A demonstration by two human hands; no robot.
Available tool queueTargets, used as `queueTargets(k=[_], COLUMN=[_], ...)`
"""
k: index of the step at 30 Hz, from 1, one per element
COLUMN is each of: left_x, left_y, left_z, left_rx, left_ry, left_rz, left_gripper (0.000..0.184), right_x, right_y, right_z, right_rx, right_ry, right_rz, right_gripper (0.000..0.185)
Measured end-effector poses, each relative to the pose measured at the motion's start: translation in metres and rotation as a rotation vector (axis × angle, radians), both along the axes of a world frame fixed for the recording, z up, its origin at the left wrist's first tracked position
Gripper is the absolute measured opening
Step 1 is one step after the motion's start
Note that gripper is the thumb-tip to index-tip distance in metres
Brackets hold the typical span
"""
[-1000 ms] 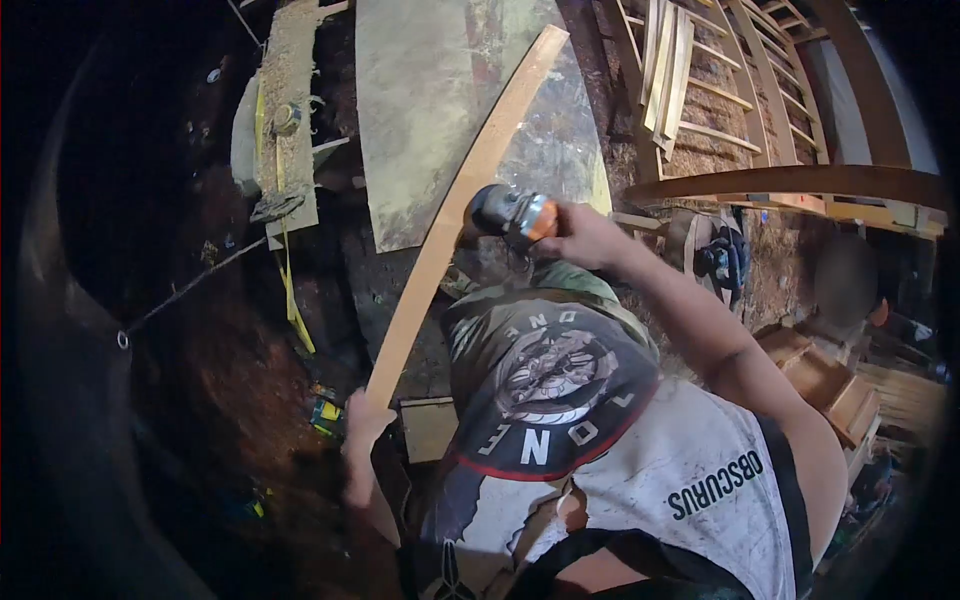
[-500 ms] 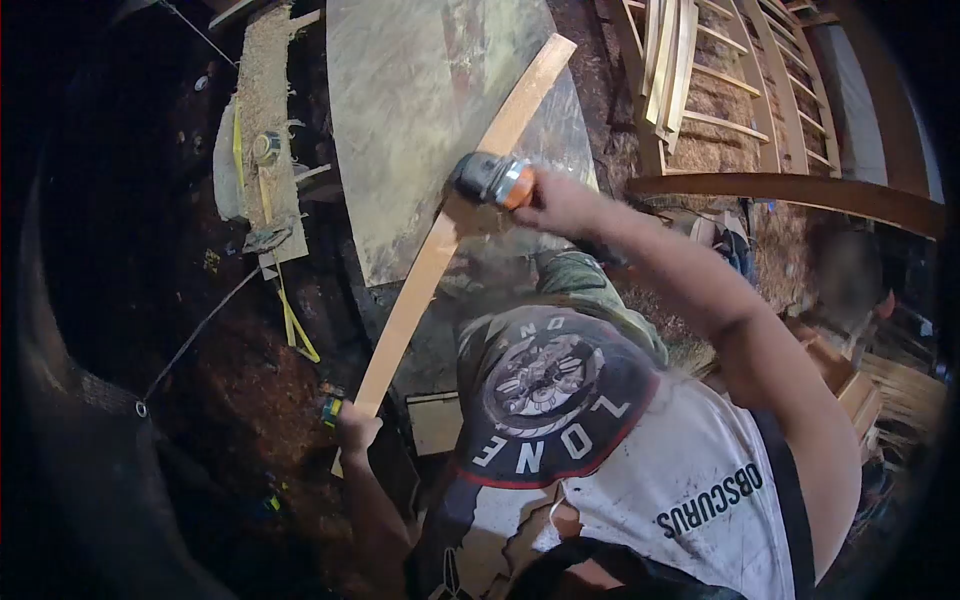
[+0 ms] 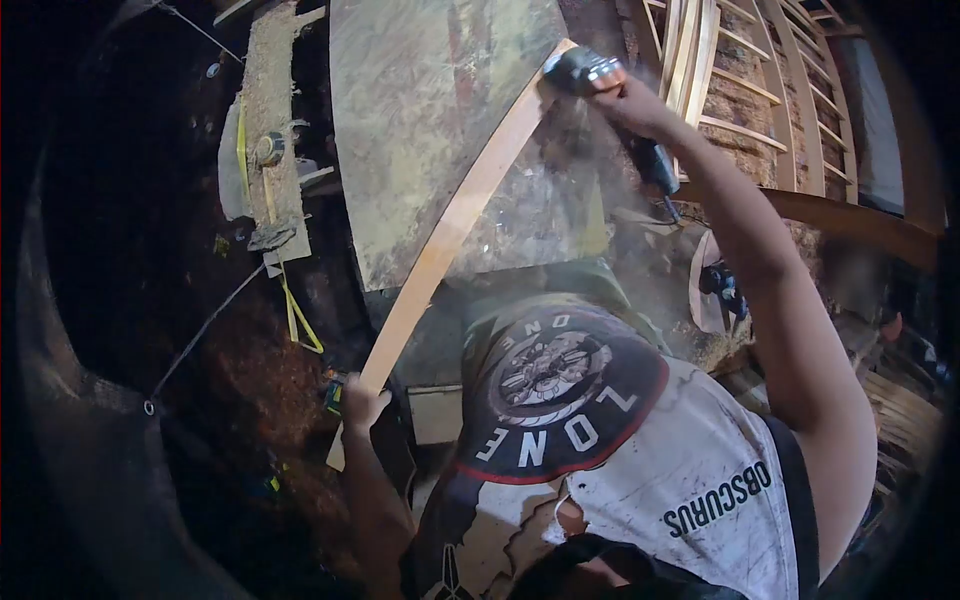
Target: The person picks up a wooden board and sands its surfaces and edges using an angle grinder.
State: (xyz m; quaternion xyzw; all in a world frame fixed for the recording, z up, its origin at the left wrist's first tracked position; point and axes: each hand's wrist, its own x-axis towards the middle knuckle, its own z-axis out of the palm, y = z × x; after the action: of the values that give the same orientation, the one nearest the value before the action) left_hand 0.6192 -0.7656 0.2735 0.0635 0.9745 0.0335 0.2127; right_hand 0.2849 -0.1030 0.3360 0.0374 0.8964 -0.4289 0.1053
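Observation:
A long, slightly curved wooden board [image 3: 465, 215] slants across the head view from lower left to upper right. My left hand [image 3: 363, 402] is closed around it near its lower end. At the far end, my right hand [image 3: 632, 105] grips an angle grinder [image 3: 655, 165] by its body. The grinder's round head rests at the board's tip, hiding the working face and part of that end. Fine dust hangs in the air below the grinder. Beneath the board's upper half lies a pale, dust-covered worktop [image 3: 420, 120].
To the left, a sawdust-covered plank [image 3: 270, 60] carries a tape measure [image 3: 270, 149], with a yellow strap [image 3: 293, 315] hanging below. Wooden ladder-like frames [image 3: 765, 90] and loose strips stand at upper right. A blue power tool [image 3: 722, 288] lies right of my body.
My right hand has slid the grinder up and right along the board, from its middle to the far tip. My left hand still holds the lower end.

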Motion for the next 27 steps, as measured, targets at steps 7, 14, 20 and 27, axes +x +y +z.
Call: queueTargets(k=[7,14,20,27], left_x=[-0.068,-0.042,-0.028,-0.036], left_y=[0.087,0.084,0.048,0.034], left_z=[0.034,0.021,-0.011,-0.013], left_rx=[0.064,-0.022,0.158,0.003], left_ry=[-0.101,-0.035,0.140,0.051], left_rz=[0.445,0.454,0.397,0.465], left_gripper=[0.050,0.044,0.041,0.041], right_x=[0.108,0.099,0.027,-0.019], right_y=[-0.153,-0.142,-0.073,-0.022], right_z=[0.037,0.016,0.023,0.023], right_rx=[-0.011,-0.086,0.017,0.078], right_ry=[-0.102,-0.045,0.044,0.125], right_rz=[0.372,0.350,0.240,0.148], right_gripper=[0.045,0.050,0.042,0.048])
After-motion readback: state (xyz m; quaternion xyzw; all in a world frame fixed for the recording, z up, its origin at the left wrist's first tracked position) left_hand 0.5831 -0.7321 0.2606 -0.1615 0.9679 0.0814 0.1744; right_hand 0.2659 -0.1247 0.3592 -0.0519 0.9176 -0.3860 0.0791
